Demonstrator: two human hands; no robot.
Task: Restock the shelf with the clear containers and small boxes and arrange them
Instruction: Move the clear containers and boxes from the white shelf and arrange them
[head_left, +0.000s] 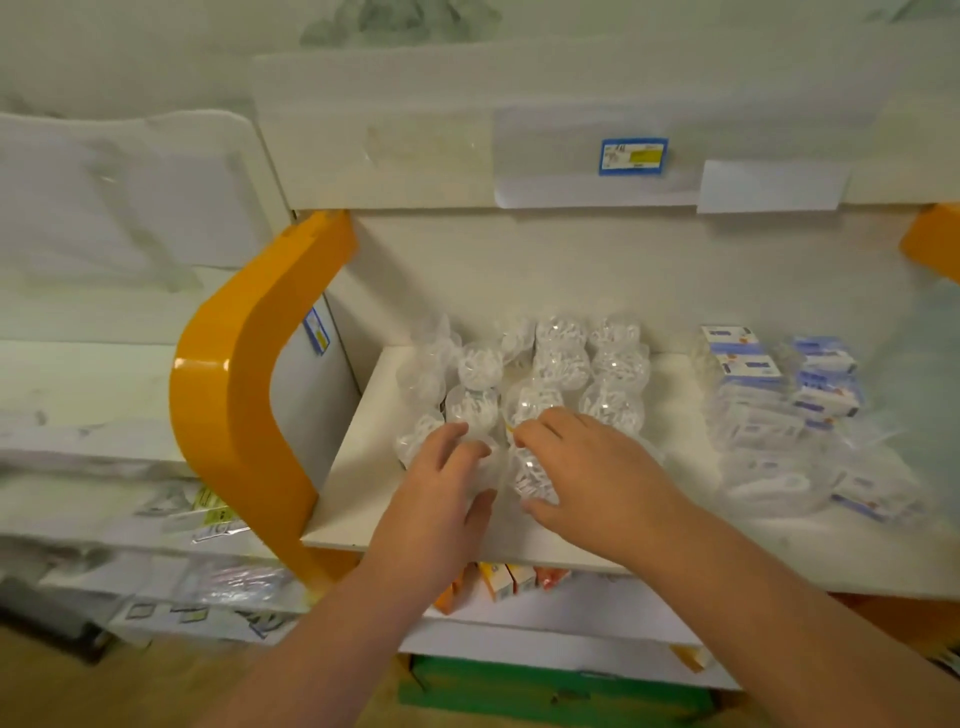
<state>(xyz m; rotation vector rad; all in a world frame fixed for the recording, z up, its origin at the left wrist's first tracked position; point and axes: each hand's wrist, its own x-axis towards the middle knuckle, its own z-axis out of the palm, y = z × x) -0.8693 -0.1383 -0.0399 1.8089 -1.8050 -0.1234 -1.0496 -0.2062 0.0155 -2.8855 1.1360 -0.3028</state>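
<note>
While both hands work at the front of the white shelf (363, 493), the left hand (441, 483) curls its fingers over a clear container (480, 470) at the near end of one row, and the right hand (587, 473) cups its fingers and thumb round the neighbouring clear container (530, 475), thumb low at the front. These clear containers (561, 364) are small, round, glossy plastic tubs holding white contents; they stand upright in about four rows that run from the shelf's front edge toward the back wall, with their lids facing up. No writing on them can be read. Well to the right on the same shelf lie small boxes (748, 364), rectangular, white with blue bands, several wrapped in crinkled clear film (769, 483); their print is too blurred to read. They sit in two loose stacks, long sides running roughly left to right. A smooth, curved orange end panel (244, 374) closes the shelf's left side, and a second orange piece (935, 239) shows at the far right. On the white fascia above hangs a blue-bordered price label (632, 156) with a yellow patch, its text illegible; another blue and yellow tag (317, 330) sits on the inner side wall. Below the shelf, orange and white cartons (501, 579) stand upright on a lower shelf, and a green box (545, 686) rests near the floor.
</note>
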